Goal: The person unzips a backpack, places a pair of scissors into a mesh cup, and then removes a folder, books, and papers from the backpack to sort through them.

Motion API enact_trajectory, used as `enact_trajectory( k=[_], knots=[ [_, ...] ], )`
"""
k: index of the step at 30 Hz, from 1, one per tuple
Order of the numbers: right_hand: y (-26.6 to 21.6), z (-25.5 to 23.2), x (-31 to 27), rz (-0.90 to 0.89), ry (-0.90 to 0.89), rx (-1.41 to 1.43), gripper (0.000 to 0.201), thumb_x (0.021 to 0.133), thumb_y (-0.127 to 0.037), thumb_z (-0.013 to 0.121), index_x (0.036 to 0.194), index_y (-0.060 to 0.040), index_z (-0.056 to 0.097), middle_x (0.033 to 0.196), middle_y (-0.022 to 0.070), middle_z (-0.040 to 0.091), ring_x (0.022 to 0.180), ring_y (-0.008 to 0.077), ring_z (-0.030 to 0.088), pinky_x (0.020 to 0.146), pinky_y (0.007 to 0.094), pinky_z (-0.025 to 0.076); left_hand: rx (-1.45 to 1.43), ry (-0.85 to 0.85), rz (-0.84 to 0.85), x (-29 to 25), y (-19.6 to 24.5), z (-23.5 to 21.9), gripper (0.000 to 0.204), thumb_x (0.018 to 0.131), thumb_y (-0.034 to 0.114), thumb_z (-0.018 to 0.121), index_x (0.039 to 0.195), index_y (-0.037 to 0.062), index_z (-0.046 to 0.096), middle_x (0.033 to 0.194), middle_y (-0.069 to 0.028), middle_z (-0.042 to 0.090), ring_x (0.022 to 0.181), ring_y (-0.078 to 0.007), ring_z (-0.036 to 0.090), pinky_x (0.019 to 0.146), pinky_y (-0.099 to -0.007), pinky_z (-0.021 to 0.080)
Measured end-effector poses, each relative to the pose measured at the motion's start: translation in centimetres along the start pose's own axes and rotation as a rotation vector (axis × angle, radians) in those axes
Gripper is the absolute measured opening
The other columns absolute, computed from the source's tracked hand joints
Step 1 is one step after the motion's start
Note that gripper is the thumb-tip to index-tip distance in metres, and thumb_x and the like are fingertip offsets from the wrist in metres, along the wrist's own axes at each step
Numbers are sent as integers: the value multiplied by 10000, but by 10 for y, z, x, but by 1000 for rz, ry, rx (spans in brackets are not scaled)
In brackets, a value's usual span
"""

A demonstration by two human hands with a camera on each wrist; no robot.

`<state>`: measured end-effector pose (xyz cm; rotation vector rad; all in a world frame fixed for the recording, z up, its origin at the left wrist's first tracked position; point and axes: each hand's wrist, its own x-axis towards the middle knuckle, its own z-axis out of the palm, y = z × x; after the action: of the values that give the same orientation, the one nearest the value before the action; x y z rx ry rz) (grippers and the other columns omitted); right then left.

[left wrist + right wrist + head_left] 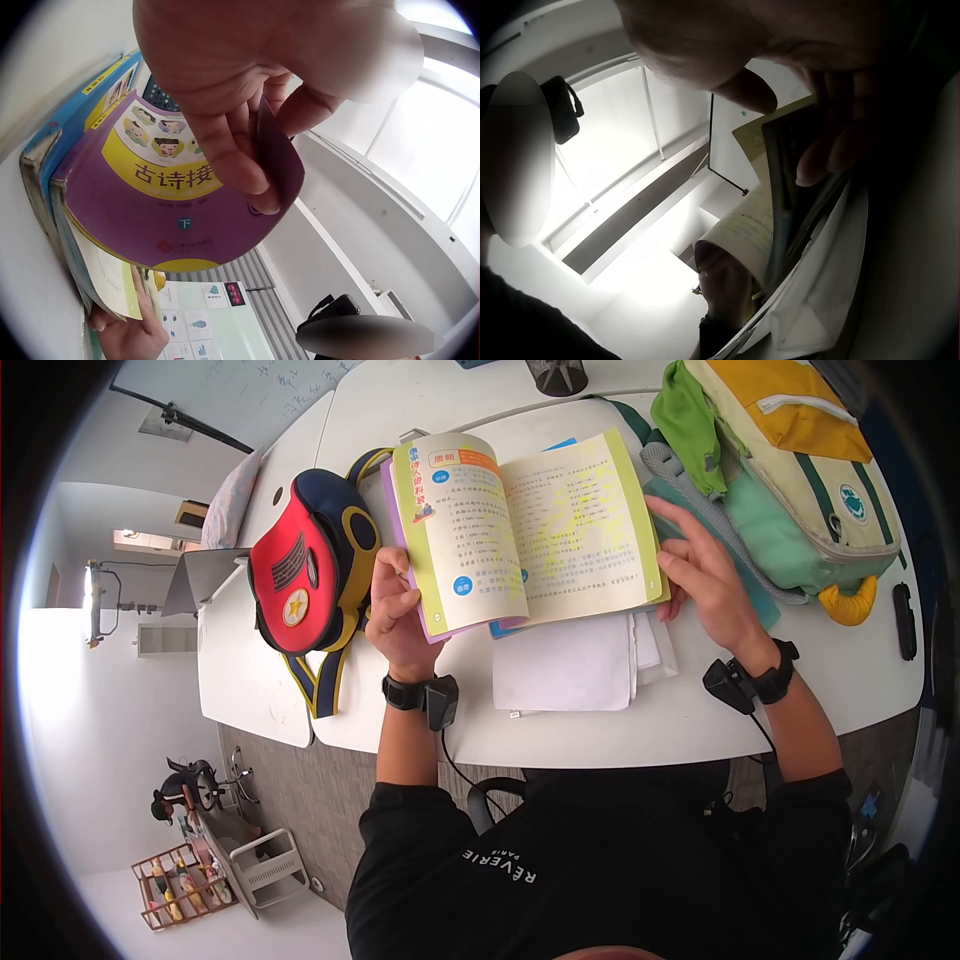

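Note:
An open book [575, 535] with green-edged pages is held above the table. The left hand [402, 610] pinches its left edge; in the left wrist view that hand [232, 97] grips the curved purple cover [150, 217], thumb on one side and fingers on the other. At the book's right edge is the right hand [708, 575], thumb on the page and index finger stretched along the side; the right wrist view shows this hand [780, 67] with fingers behind the dark back cover [791, 150]. White papers [565, 672] lie beneath, and a blue book [56, 135] lies behind the purple one.
A red and navy bag [290, 575] stands left of the book on the white table [560, 738]. On the right are a cream, green and yellow backpack [820, 490] and a black object [904, 622]. A black mesh holder [557, 376] stands at the far edge.

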<state>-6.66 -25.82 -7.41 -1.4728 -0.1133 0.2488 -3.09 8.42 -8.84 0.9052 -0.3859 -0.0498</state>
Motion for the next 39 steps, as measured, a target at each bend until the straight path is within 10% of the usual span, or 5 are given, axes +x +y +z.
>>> enact_trajectory(
  k=[39],
  knots=[
    [0,0,0,3,11,-40,632,877,5,477,1490,-34,330,942,125,640,634,117,597,555,256,520,11,-8,-11,1,2,7,343,739,44,548,1049,78,404,1190,-196,564,1150,-357,593,1003,-486,491]
  ],
)
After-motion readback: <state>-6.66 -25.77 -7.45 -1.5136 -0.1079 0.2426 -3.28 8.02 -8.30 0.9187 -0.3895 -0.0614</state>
